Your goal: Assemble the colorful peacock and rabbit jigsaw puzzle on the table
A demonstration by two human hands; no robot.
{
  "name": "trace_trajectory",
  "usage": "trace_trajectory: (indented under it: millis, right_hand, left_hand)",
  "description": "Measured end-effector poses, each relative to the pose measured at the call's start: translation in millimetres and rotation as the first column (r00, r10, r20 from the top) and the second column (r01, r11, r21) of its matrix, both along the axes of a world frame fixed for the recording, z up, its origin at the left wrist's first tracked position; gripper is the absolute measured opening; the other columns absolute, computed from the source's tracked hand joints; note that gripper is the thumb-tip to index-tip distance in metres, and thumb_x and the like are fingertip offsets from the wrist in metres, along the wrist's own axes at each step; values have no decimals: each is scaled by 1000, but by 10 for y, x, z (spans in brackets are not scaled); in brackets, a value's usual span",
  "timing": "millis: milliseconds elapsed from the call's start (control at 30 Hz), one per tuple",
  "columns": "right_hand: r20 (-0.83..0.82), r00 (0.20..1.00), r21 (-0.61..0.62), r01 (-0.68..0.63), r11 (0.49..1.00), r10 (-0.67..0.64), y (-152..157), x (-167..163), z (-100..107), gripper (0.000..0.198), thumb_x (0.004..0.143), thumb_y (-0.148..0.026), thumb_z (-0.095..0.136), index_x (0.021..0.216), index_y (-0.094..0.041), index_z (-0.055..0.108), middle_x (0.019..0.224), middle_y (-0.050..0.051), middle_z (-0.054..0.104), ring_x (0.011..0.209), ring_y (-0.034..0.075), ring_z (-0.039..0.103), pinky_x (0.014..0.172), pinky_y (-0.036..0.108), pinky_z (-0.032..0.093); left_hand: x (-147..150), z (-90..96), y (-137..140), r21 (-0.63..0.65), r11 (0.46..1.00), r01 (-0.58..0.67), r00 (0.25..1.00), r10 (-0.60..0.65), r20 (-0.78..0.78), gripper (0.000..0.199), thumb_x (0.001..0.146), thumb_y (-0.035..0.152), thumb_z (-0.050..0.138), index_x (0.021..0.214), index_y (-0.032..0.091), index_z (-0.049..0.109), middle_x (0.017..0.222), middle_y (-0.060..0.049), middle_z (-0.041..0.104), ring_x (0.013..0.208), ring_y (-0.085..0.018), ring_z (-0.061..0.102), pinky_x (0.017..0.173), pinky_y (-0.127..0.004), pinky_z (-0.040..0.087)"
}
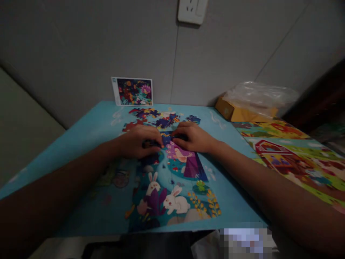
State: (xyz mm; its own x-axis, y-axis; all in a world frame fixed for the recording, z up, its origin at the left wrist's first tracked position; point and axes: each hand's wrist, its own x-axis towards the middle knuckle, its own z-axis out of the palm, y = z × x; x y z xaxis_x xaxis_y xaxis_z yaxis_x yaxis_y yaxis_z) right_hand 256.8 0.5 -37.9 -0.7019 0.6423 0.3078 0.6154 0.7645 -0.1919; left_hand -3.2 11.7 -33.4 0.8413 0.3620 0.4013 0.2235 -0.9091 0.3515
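A partly joined jigsaw puzzle [172,180] lies flat in front of me, showing white rabbits, a frog and a pink-purple bird. My left hand [141,141] rests at its upper left edge, fingers curled and fingertips pressed together. My right hand [193,137] is at the upper right edge above the bird, thumb and fingers closed. Between the fingertips of both hands lies a dark blue puzzle section [167,137] with yellow marks. Whatever the fingers hold is hidden in shadow. Loose puzzle pieces [164,121] are spread just beyond my hands.
A picture card [134,92] leans against the wall behind the light blue table mat [88,126]. At the back right stands a yellow box [242,111] with a clear plastic bag [258,95] on it. Another colourful farm picture [296,158] lies on the right.
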Motion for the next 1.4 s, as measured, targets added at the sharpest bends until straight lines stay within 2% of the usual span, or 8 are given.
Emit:
trace_trajectory:
  millis: [100, 200, 267, 367, 600, 867, 1133, 1400]
  right_hand:
    - [-14, 1000, 21, -5, 1000, 5, 5, 10, -17, 29, 94, -32, 54, 104, -14, 75, 91, 11, 67, 83, 21, 63, 80, 34, 48]
    - [-14, 1000, 34, -20, 999, 21, 28, 25, -45, 32, 96, -34, 50, 104, -15, 75, 90, 12, 68, 82, 22, 64, 78, 35, 50]
    - [-23, 1000, 45, -19, 999, 20, 44, 33, -62, 33, 97, -36, 49, 103, -16, 75, 91, 12, 68, 83, 22, 65, 78, 37, 51]
    - [-30, 999, 48, -24, 999, 25, 50, 38, -66, 34, 97, -36, 48, 103, -17, 75, 90, 12, 68, 82, 23, 66, 78, 38, 52]
    - [-2, 1000, 50, -14, 999, 14, 22, 37, -39, 31, 97, -34, 50, 104, -18, 75, 91, 11, 68, 83, 22, 66, 78, 36, 52]
    - [1, 1000, -12, 16, 1000, -16, 13, 24, -27, 31, 95, -31, 51, 107, -14, 74, 94, 13, 67, 87, 24, 66, 82, 38, 52]
    - [1, 999, -31, 34, 999, -34, -14, 3, 8, 28, 95, -29, 53, 108, -15, 74, 96, 12, 67, 87, 23, 66, 82, 38, 53]
    - [-5, 999, -36, 39, 999, -39, -13, -5, 4, 26, 94, -27, 54, 107, -15, 74, 96, 12, 68, 87, 22, 66, 82, 38, 53]
  left_hand:
    - [-47, -12, 129, 38, 927, -374, 912, 360, 198, 19, 86, 26, 61, 96, 17, 74, 95, -9, 75, 94, -23, 67, 93, -38, 50]
    - [-189, -18, 361, -243, 594, -767, 480, 783, 396, 21, 84, 17, 57, 96, 15, 73, 94, -8, 74, 91, -20, 66, 89, -34, 50]
    - [-304, -18, 496, -500, 361, -788, 241, 926, 289, 32, 81, 8, 49, 102, 15, 71, 98, -7, 74, 88, -16, 67, 82, -27, 51]
    - [-417, -32, 590, -540, 229, -810, 175, 973, 149, 34, 79, 9, 48, 104, 12, 70, 89, -8, 73, 72, -17, 66, 65, -26, 50]
    - [-340, -47, 476, -394, 292, -872, 354, 930, -95, 8, 72, 26, 70, 71, 18, 72, 73, -7, 71, 77, -24, 67, 77, -34, 49]
    - [-300, 34, 359, 99, 418, -903, 347, 845, -407, 49, 77, 56, 67, 110, 20, 68, 121, -17, 62, 118, -35, 56, 99, -45, 45]
    - [-303, -23, 380, -54, 429, -902, 428, 865, -263, 22, 74, 38, 73, 82, 20, 62, 92, -12, 68, 94, -31, 65, 81, -38, 49]
    - [-329, -30, 414, -158, 442, -883, 457, 886, -78, 15, 80, 16, 60, 93, 18, 67, 76, -6, 69, 75, -24, 67, 74, -32, 50]
